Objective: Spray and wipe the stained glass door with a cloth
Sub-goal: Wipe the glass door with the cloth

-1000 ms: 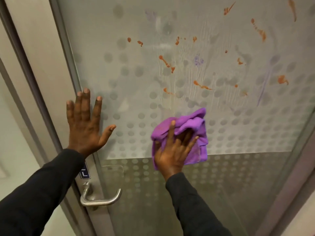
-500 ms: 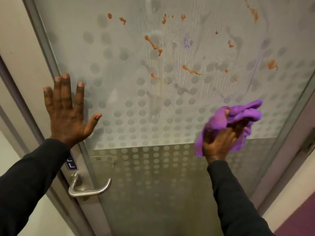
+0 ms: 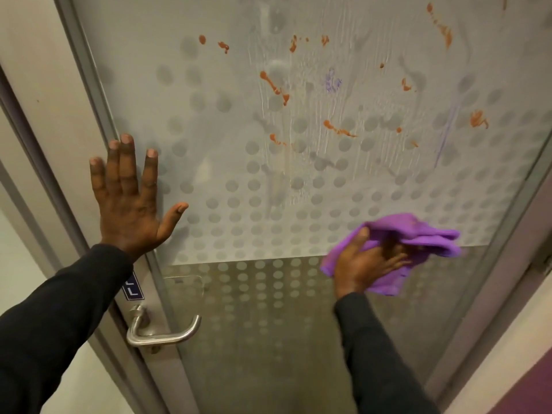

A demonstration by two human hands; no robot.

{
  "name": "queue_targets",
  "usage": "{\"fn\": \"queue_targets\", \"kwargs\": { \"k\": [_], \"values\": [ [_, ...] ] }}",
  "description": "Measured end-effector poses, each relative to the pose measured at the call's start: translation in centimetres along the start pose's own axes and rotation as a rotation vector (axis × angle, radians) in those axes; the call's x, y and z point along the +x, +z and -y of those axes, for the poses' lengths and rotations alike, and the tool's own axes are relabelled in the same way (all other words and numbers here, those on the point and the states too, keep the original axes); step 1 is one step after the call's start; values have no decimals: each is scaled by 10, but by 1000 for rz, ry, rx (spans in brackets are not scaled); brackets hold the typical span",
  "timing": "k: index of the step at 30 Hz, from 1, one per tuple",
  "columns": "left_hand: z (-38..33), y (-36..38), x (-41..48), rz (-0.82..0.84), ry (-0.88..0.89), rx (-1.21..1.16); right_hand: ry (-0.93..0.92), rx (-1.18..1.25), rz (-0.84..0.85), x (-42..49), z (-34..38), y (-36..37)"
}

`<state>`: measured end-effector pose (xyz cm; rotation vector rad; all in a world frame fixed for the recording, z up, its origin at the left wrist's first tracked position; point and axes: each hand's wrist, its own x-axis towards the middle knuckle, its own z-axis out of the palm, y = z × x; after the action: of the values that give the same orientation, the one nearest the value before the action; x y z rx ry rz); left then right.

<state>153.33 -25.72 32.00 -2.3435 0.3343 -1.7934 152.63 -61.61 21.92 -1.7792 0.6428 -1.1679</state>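
The frosted glass door (image 3: 233, 121) has a dot pattern, orange smears (image 3: 273, 85) and purple scribbles (image 3: 331, 82) across its upper half. Wet streaks run down the middle. My left hand (image 3: 128, 204) lies flat on the door's left edge, fingers spread and straight. My right hand (image 3: 364, 267) presses a bunched purple cloth (image 3: 427, 234) against the glass at the lower right, fingers stretched over it. The cloth sits where the frosted band meets the darker lower pane. No spray bottle is in view.
A metal lever handle (image 3: 161, 333) sticks out below my left hand, under a small dark label (image 3: 133, 289). The grey door frame (image 3: 44, 150) runs along the left and another frame post (image 3: 507, 252) along the right. A purple floor strip shows at bottom right.
My right hand has slid the cloth from the middle of the glass to the right, then slightly back left. My left hand stays flat on the door edge.
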Motion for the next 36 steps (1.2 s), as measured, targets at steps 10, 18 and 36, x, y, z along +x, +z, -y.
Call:
{"fn": "queue_targets", "kwargs": {
  "k": [10, 18, 36],
  "values": [
    [-1, -4, 0, 9, -3, -21, -688, -213, 262, -46, -15, 1],
    [-4, -9, 1, 45, -14, -34, -128, -63, 54, 118, -73, -56],
    [3, -4, -2, 45, -6, 4, -234, -133, 100, 32, 27, -1]
  ]
}}
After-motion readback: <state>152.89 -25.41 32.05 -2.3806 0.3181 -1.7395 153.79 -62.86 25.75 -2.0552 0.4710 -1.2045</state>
